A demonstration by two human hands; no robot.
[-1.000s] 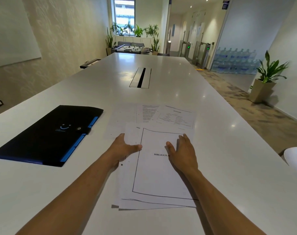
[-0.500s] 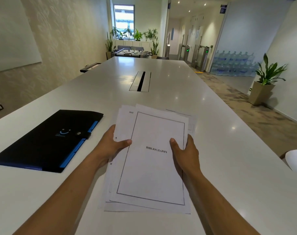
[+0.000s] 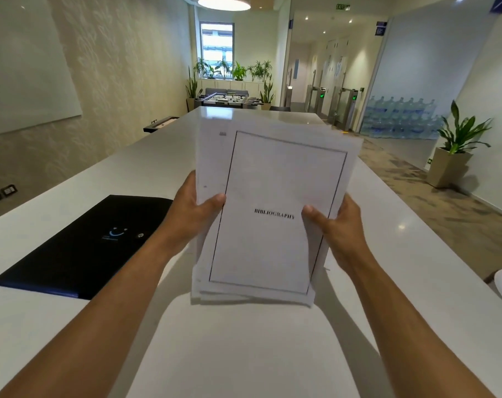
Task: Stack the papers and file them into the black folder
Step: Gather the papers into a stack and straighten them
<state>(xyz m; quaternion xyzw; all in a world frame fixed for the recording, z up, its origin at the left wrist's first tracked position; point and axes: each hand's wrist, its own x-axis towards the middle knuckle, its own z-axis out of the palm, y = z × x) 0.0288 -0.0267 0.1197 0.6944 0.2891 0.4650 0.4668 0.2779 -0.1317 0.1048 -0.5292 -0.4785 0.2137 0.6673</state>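
White table [image 3: 401, 254] now bare of sheets: left hand [image 3: 193, 218] and right hand [image 3: 340, 225] grip the lifted papers [image 3: 272, 248] unevenly; black folder [image 3: 80, 254] stays closed near the left edge.

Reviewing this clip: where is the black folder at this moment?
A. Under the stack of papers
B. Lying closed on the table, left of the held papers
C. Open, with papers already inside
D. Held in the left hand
B: the black folder lies flat and closed on the white table, to the left, while the left hand and right hand hold the papers up.
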